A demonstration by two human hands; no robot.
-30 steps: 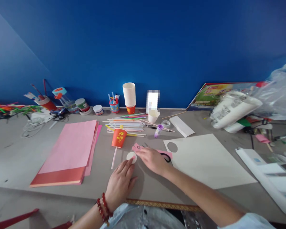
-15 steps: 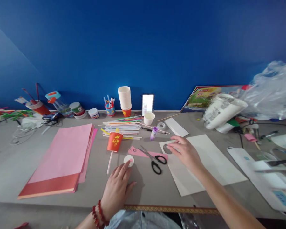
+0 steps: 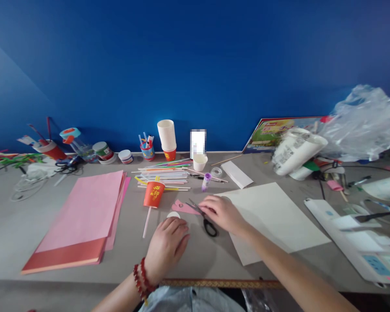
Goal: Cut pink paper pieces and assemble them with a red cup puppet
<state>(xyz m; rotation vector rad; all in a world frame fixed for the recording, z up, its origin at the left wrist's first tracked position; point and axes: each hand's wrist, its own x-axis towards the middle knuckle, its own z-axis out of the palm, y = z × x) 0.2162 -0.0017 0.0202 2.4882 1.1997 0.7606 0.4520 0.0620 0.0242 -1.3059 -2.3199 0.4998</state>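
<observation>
My left hand (image 3: 170, 240) rests on the table with bent fingertips over a small white paper disc (image 3: 173, 214), its thumb apart. Only the disc's far edge shows. My right hand (image 3: 224, 213) hovers over the black-handled scissors (image 3: 210, 228), fingers drawn together; anything between them is hidden. A pink paper strip (image 3: 183, 207) with a small cut-out shape on it lies partly beneath the scissors. Left of these, a red paper cup (image 3: 154, 194) sits upside down with a straw running out toward me. A purple glue stick (image 3: 206, 182) stands beyond my right hand.
White sheet (image 3: 276, 221) lies under my right forearm. Pink and red papers (image 3: 81, 212) are stacked at left. Straws (image 3: 165, 177), a white cup (image 3: 200, 162), a tape roll (image 3: 216, 172) and stacked cups (image 3: 167, 134) stand farther back. A power strip (image 3: 341, 242) lies at right.
My right hand has moved left from the white sheet's corner to above the scissors. My left hand's fingers have come forward and now cover more of the white disc.
</observation>
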